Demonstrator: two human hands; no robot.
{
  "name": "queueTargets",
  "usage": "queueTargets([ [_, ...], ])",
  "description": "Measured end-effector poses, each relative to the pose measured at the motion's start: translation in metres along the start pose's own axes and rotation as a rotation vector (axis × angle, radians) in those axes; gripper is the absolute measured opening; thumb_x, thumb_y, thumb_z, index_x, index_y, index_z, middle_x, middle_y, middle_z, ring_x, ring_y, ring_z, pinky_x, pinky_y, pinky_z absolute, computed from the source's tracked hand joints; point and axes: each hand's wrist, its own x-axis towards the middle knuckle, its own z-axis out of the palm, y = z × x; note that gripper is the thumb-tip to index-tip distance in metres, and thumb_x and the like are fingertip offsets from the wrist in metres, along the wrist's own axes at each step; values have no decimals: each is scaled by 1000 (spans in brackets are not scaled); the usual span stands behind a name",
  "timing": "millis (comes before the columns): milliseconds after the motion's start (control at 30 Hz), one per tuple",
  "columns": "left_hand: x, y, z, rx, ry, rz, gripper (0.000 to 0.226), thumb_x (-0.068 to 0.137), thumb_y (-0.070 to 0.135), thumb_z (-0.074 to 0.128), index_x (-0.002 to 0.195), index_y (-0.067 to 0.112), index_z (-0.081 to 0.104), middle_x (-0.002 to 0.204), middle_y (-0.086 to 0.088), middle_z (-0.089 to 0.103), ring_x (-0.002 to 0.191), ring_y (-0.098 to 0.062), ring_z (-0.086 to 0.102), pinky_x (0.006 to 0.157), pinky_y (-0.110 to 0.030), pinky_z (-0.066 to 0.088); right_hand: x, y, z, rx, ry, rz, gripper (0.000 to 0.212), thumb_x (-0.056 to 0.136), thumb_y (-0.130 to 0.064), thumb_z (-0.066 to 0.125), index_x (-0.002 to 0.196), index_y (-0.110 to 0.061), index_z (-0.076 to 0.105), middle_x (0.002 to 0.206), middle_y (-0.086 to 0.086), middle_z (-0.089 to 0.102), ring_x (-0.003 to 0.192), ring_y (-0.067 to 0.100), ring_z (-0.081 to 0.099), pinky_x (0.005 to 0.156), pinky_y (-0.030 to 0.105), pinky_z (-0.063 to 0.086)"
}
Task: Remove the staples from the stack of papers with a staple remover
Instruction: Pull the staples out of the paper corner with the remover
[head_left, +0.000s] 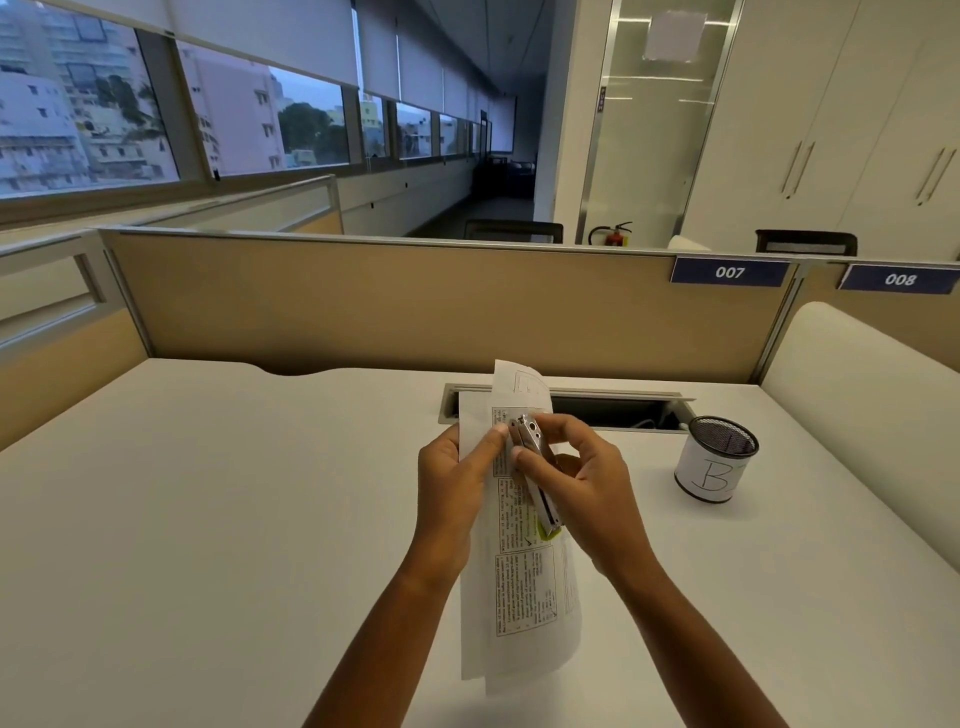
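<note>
A stack of printed papers (519, 597) is held upright above the white desk (208, 519), its long side running away from me. My left hand (452, 493) grips the stack's left edge near the top, thumb pressed on the front sheet. My right hand (582, 488) holds a metal staple remover (535, 473), a slim silver tool with a yellow-green end, laid against the paper. Its upper tip sits at the top left corner of the printed area, beside my left thumb. The staple itself is too small to make out.
A black mesh pen cup (714, 457) with a white paper label stands to the right. A cable slot (597, 408) is cut into the desk behind the papers. Beige partition walls (415, 306) close off the desk's back and sides.
</note>
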Motion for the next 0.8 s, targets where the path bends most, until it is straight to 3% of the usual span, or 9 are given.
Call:
queueTargets([
  [167,-3,3,0,4,35,19,10,84,25,53,90,30,58,89,1,65,68,-15,64,51,-17,54,0,-4,-5,53,7,80,16,79,-16,65,81,-28,55,82,-8,62,67,7,68,53,13,55],
  [267,-4,5,0,9,56,27,16,84,25,53,99,22,58,95,-3,65,70,-16,64,57,-24,54,-1,-6,-8,178,-14,242,4,83,-17,60,85,-17,57,78,-2,67,58,4,69,48,13,52],
  [367,-6,8,-2,-30,35,11,10,84,25,53,91,25,60,93,-3,66,72,-18,64,59,-26,54,-2,-6,-12,521,-143,494,21,91,-26,47,100,-10,57,70,4,73,52,9,65,50,19,55],
  [467,-5,7,-4,-52,33,-9,6,84,26,53,84,28,59,89,-1,66,71,-17,64,57,-24,54,-5,-1,-13,859,-146,748,39,94,-36,32,100,-9,60,65,8,70,48,12,58,49,22,53],
  [667,-4,4,-6,-69,67,-38,9,82,28,55,86,21,60,82,1,66,68,-15,65,49,-16,54,-9,8,-17,971,21,915,30,89,-17,33,85,-3,58,71,6,57,60,14,48,62,27,39],
  [800,-7,3,-5,-90,64,-40,7,83,28,54,79,28,59,80,3,66,68,-14,64,46,-11,51,-13,8,-16,978,37,966,18,89,-11,47,93,2,59,87,19,58,81,29,58,61,42,54],
])
